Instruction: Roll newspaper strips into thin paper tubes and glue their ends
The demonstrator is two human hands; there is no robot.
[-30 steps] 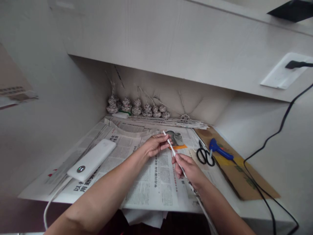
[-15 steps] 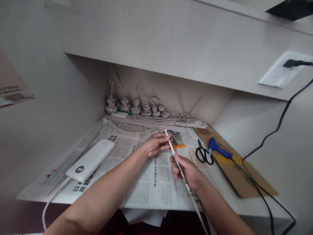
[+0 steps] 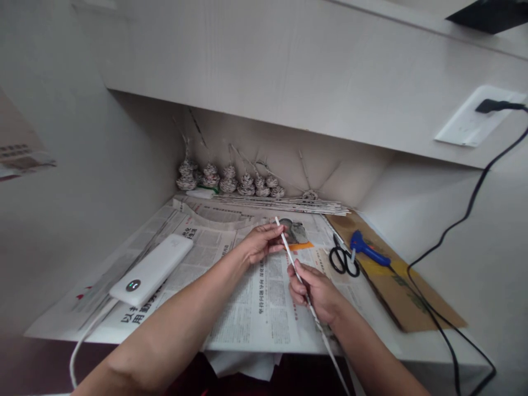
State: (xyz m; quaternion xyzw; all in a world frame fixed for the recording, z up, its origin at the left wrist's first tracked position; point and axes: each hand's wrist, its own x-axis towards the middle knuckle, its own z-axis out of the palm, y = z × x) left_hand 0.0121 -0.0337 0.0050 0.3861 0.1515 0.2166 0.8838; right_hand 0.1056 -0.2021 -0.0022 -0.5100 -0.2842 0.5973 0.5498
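Observation:
A thin rolled paper stick point(image 3: 291, 257) runs slantwise between my hands, its white tip up and to the left. My left hand point(image 3: 264, 243) pinches it just below that tip. Lower down, my right hand point(image 3: 312, 287) has its fingers closed round the stick, thumb on top. From there the stick's lower length trails down past the front edge of the table, looking twisted and partly hidden by the right hand. Beneath both hands lies a newspaper sheet point(image 3: 239, 308) covering the tabletop.
Scissors point(image 3: 344, 259) and a blue glue gun point(image 3: 369, 250) lie right, by cardboard point(image 3: 406, 294). A white power bank point(image 3: 153, 269) with a cable lies left. Paper sticks point(image 3: 284, 205) and several woven gourd shapes point(image 3: 228, 180) line the back, under an overhanging panel point(image 3: 247, 66).
Both hands keep their hold on the paper stick. Its tip has shifted very slightly left, and the whole view has moved a little.

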